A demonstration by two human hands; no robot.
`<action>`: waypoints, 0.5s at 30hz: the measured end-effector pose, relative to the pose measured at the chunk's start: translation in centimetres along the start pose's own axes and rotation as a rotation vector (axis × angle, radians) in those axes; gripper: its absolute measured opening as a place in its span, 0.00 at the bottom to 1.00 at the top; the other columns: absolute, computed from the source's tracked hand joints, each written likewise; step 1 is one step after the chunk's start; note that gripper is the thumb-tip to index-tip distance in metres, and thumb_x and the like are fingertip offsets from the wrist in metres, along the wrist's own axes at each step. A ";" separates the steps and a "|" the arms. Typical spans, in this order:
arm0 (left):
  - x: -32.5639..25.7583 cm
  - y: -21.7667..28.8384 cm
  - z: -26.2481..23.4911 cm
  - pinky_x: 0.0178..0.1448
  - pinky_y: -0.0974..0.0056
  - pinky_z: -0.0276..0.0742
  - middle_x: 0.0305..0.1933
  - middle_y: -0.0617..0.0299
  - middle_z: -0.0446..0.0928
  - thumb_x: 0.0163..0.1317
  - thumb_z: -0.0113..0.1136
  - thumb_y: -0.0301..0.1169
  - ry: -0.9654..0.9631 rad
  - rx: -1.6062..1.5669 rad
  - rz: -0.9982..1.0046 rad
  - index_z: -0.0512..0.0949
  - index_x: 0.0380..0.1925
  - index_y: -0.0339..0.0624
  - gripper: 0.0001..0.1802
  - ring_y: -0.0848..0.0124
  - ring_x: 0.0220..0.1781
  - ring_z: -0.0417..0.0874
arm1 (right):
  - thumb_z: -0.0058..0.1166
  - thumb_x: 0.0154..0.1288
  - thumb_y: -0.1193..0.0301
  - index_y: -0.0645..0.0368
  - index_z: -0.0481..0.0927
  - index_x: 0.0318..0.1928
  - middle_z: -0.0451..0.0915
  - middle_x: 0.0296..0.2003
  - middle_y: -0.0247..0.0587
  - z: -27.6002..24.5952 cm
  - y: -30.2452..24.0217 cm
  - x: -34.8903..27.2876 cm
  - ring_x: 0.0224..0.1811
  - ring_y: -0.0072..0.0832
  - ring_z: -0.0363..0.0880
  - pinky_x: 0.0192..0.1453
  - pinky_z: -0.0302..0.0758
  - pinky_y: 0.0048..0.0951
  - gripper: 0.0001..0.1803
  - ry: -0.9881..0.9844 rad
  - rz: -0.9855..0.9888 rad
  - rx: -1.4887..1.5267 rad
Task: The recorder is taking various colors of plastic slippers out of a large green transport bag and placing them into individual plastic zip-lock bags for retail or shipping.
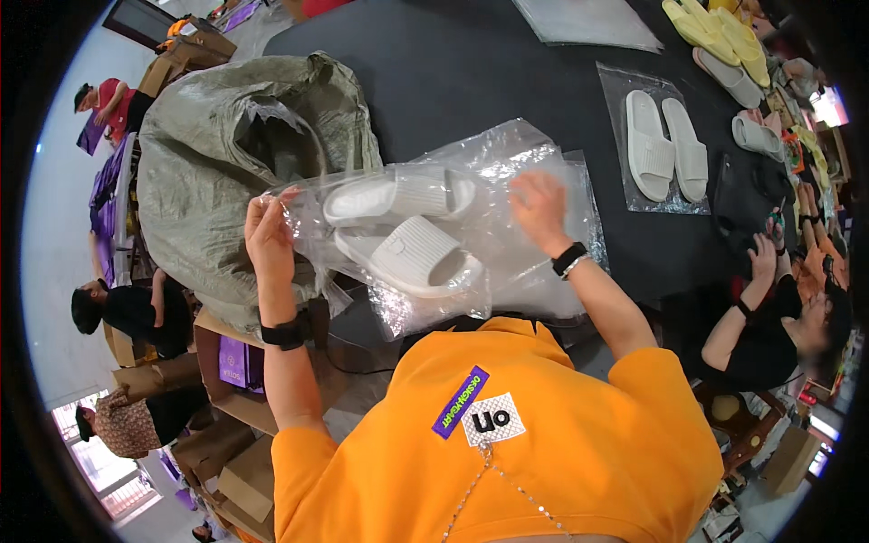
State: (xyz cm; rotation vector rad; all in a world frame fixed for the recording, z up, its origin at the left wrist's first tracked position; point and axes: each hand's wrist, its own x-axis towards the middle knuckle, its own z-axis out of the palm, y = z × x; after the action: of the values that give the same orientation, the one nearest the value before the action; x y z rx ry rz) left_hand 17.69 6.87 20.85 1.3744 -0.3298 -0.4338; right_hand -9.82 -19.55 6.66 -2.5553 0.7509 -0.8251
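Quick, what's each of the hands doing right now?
Left hand: closed, holding a clear bag at its left end.
Right hand: partly curled; can't tell whether it's gripping anything.

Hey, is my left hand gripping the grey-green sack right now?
No, your left hand is pinching the edge of a clear plastic bag, with the grey-green sack lying beyond it.

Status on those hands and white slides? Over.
Left hand pinching clear bag. White slides inside. Right hand beside them, grip unclear. Sack near left hand.
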 end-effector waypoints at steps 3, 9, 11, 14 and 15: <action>1.1 -0.5 0.5 0.22 0.78 0.60 0.41 0.48 0.78 0.61 0.51 0.27 -0.059 -0.004 -0.006 0.68 0.28 0.45 0.04 0.85 0.15 0.60 | 0.59 0.50 0.69 0.52 0.76 0.41 0.70 0.48 0.39 -2.3 1.2 0.2 0.51 0.37 0.68 0.53 0.64 0.39 0.15 0.095 0.207 -0.288; 0.5 0.9 0.8 0.26 0.78 0.63 0.45 0.50 0.77 0.63 0.49 0.28 -0.169 0.001 0.034 0.69 0.31 0.43 0.03 0.82 0.28 0.72 | 0.55 0.52 0.71 0.57 0.75 0.45 0.72 0.48 0.44 0.1 4.5 -2.0 0.52 0.37 0.70 0.52 0.69 0.31 0.17 -0.275 0.429 0.264; 0.3 1.2 1.3 0.26 0.78 0.63 0.45 0.49 0.77 0.62 0.50 0.28 -0.157 -0.002 0.039 0.69 0.31 0.43 0.03 0.82 0.25 0.69 | 0.54 0.52 0.73 0.58 0.75 0.46 0.74 0.48 0.46 0.5 4.9 -2.1 0.51 0.37 0.72 0.53 0.69 0.31 0.17 -0.321 0.512 0.427; -0.2 1.3 3.2 0.26 0.77 0.61 0.44 0.45 0.77 0.61 0.51 0.28 -0.133 0.005 0.096 0.69 0.30 0.43 0.03 0.83 0.16 0.61 | 0.52 0.52 0.75 0.59 0.74 0.49 0.76 0.48 0.46 1.0 6.0 -3.2 0.50 0.35 0.74 0.53 0.69 0.30 0.20 -0.315 0.563 0.576; -0.2 1.2 3.6 0.26 0.77 0.62 0.44 0.45 0.77 0.62 0.50 0.28 -0.162 0.014 0.139 0.69 0.30 0.43 0.03 0.83 0.16 0.61 | 0.51 0.52 0.76 0.59 0.73 0.50 0.76 0.48 0.46 0.9 6.4 -3.8 0.49 0.34 0.75 0.53 0.69 0.29 0.21 -0.301 0.568 0.610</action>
State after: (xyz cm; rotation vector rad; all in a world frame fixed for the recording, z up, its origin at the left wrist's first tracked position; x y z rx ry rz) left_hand 15.96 4.06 22.66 1.3232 -0.5590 -0.4292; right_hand -14.26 -22.29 1.30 -1.7396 0.8918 -0.3836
